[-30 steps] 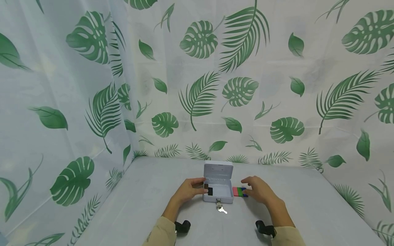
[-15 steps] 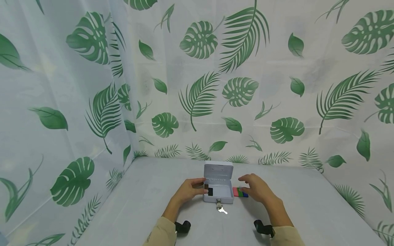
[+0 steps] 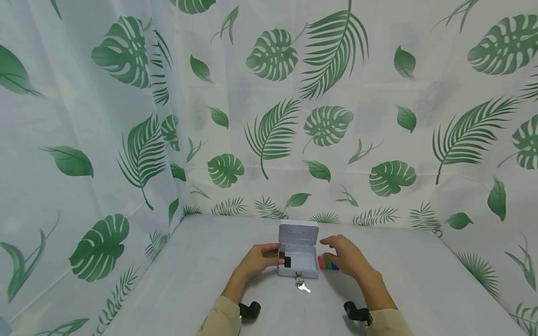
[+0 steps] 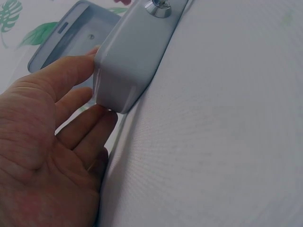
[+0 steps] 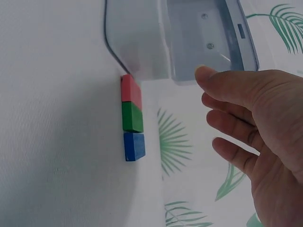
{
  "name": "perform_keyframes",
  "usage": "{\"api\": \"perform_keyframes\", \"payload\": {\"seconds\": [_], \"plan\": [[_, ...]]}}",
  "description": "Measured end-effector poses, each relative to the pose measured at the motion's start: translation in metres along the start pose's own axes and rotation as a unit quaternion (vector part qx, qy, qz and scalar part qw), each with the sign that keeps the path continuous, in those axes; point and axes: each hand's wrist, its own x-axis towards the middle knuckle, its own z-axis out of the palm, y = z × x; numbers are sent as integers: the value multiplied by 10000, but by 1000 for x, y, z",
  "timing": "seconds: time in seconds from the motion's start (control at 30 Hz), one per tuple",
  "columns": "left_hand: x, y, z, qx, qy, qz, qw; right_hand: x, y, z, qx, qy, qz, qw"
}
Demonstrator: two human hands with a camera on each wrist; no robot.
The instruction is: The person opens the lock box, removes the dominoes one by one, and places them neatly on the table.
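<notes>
Pale grey is what the left hand (image 3: 257,260) is touching: its thumb and fingers are up against the left end of the box (image 3: 308,273), though I can't tell if that's a proper pinch or just bracing. The right hand's grip is apart and holds nothing; that hand (image 3: 350,255) hovers by the row of blocks next to the box's right side: red (image 5: 131,90), then green (image 5: 132,117), then blue (image 5: 135,147).

What could go wrong? IMO the tight row. Red and green look to be touching, and blue is barely off green, so a sloppy thumb could drag a neighbour along. Red is right up by the box wall (contact? can't say), so if the left hand shoves the box, the row probably gets bumped. The lid (image 3: 297,233) is tipped up behind; a knock from a knuckle might drop it.

Edges: the right rim is the one to clear going over from the blocks. Keys (image 3: 304,288) stick out front, so a low sweep there could snag. Best room is right of blue, plus the desk (image 3: 294,312) toward the person.
</notes>
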Motion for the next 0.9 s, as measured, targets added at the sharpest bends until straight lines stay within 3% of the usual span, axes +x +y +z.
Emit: {"api": "perform_keyframes", "payload": {"seconds": [0.63,0.9], "plan": [[0,-2,0,32,-18,-10,10000,2,-13,6,123,313,-581,9977],[1,0,0,52,-25,11,10000,5,-17,7,120,339,-599,9976]]}}
